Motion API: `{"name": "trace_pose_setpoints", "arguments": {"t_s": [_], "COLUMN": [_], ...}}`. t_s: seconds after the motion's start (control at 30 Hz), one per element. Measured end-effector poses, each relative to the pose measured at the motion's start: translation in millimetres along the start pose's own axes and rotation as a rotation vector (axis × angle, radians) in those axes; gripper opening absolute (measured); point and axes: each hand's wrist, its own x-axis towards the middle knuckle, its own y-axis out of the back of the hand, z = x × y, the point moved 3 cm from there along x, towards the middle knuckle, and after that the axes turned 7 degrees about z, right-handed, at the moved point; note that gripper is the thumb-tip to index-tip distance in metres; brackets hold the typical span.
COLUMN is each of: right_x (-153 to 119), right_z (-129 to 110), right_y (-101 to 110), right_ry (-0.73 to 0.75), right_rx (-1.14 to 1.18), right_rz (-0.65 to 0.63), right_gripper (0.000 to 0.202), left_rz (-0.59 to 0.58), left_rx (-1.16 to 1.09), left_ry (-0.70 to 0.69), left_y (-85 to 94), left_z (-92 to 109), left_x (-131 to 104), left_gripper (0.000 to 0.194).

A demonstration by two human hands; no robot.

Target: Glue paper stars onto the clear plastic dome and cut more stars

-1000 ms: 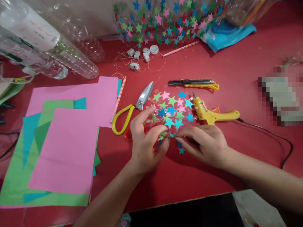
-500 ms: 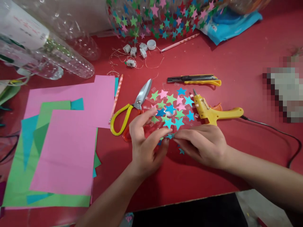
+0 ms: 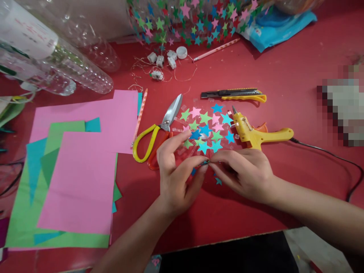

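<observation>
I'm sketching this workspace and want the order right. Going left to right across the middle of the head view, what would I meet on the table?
Paper sheets → scissors → paper stars → glue gun → pixelated object.

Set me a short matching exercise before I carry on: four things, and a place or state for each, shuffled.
1. Left hand
2. Glue gun
3. Scissors
4. Utility knife

A. Between the pink sheet and the loose stars
B. Beyond the glue gun
C. Pinching a small blue-green piece
D. Joined to a black cord

Pairs: 1-C, 2-D, 3-A, 4-B
</observation>
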Motion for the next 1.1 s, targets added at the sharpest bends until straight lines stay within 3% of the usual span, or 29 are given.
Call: {"name": "trace_pose_setpoints", "arguments": {"t_s": [0.4,0.57,0.8,1.1], "right_x": [0.6,5.0,6.1,1.8], "right_z": [-3.9,-6.0,6.4,22.7], "right_y": [4.6,15.2,24.4,19.9], "right_ry": [0.014,0.045,0.002,0.075], "right_rx": [0.057,0.065,0.008,0.011], "right_rz": [0.021,0.088,0.212,0.296], "right_gripper": [0.009,0.007,0.011,0.008], "left_rz": [0.062,0.006,-0.009,0.02], "left_rx": [0.068,0.069,0.054,0.099], "left_ry": [0.034,0.085,0.064,-0.014], "left_y": [1.2,2.1,6.7,5.2], "left_z": [5.5,7.0,8.5,6.1], "left_x": [-1.0,2.0,6.5,13.9], "left_gripper": [0.008,0.008,0.004,0.014]}}
